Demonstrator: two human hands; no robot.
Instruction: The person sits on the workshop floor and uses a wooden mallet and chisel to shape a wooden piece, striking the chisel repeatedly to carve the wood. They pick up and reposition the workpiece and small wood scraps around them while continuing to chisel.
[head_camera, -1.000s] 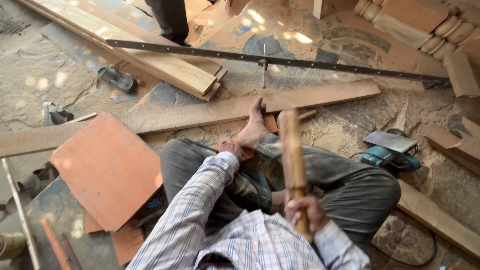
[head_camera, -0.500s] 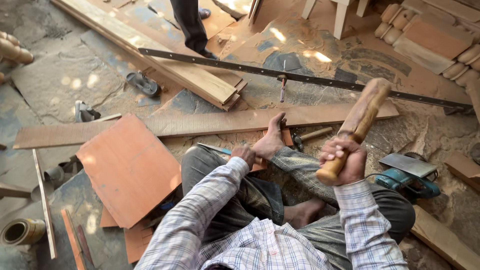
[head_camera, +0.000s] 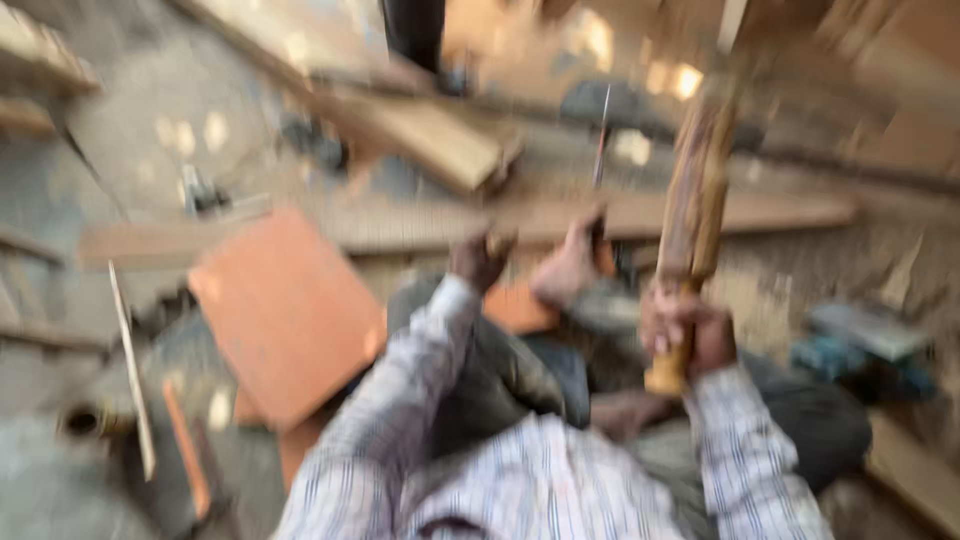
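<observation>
- The frame is badly motion-blurred, so fine detail is hard to read.
- The right hand (head_camera: 688, 338) is clenched around the lower end of a thick wooden mallet (head_camera: 692, 215), which stands nearly upright, its heavy end raised above the long plank (head_camera: 560, 222) that lies across the floor in front of the seated person.
- The left hand (head_camera: 482, 258) reaches forward to the near edge of that plank; it seems closed on something small, but the blur hides what it is, so I cannot tell its grip with certainty.
- A bare foot (head_camera: 568, 268) rests against the plank just beside the left hand, apparently pinning the wood down.
- A thin dark upright rod (head_camera: 601, 150) shows above the foot; whether it is a chisel or a nail is not clear.
- Judging by the raised mallet, the step in hand looks like the lift before a blow on the plank.
- A blow would call for the mallet to come down squarely near the left hand, with the fingers and the foot kept out of its path and the plank held steady.
- An orange square board (head_camera: 285, 310) lies on the floor to the person's left, apart from the work, and a blue power tool (head_camera: 860, 350) sits to the right.
</observation>
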